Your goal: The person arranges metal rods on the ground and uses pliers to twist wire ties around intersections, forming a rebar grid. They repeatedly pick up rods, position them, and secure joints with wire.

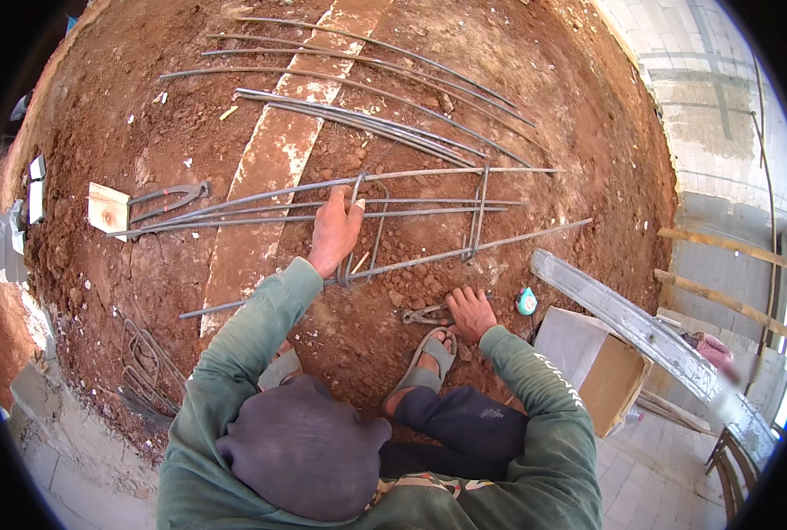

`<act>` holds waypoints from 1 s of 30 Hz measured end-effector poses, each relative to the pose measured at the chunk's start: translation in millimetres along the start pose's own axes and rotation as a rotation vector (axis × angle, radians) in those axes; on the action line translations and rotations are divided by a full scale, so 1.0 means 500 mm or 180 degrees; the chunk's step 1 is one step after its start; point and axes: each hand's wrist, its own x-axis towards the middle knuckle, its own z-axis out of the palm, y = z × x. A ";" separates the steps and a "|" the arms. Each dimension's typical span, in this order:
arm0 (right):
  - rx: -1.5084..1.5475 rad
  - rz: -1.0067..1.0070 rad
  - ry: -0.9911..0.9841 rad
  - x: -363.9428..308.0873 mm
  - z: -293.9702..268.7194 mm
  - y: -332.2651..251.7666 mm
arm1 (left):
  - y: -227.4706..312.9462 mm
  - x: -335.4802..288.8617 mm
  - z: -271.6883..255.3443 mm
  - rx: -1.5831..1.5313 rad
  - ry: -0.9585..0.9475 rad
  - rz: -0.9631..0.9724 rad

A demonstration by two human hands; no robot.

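Observation:
My left hand point(336, 231) grips a square rebar stirrup point(355, 187) with thumb and fingers, where it crosses the long steel bars point(274, 192). A second stirrup point(479, 212) stands around those bars farther right. Another bar point(517, 239) runs through the lower corners of both stirrups. Low on the soil, my right hand point(471, 314) is closed over the handle ends of a pair of pincers point(424, 315), whose jaws point left; its palm side is hidden. A teal tape measure point(525, 301) lies just right of that hand.
Several loose rebars point(367, 62) lie across a plank point(270, 159) beyond the frame. At the left, other pincers point(168, 200) rest beside a wood block point(109, 210). Bent stirrups point(146, 362) lie lower left. A metal beam point(623, 309) and a cardboard box point(619, 380) stand at right.

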 end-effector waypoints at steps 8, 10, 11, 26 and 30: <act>0.0571 -0.0459 0.0429 0.004 0.037 0.008 | -0.017 0.015 -0.001 -0.0950 -0.0707 -0.0485; 0.1313 -0.0654 0.0390 0.002 0.043 -0.001 | -0.017 0.014 -0.003 -0.1325 -0.0787 -0.0437; 0.1537 -0.0759 0.0505 0.001 0.045 -0.009 | -0.017 0.014 -0.004 -0.1318 -0.0786 -0.0406; 0.4115 -0.0315 -0.1363 -0.016 -0.120 -0.017 | -0.037 0.030 -0.017 -0.4558 -0.1966 -0.1485; 0.2397 -0.1050 -0.0304 -0.022 -0.331 0.028 | -0.041 0.036 -0.009 -0.4656 -0.1783 -0.1571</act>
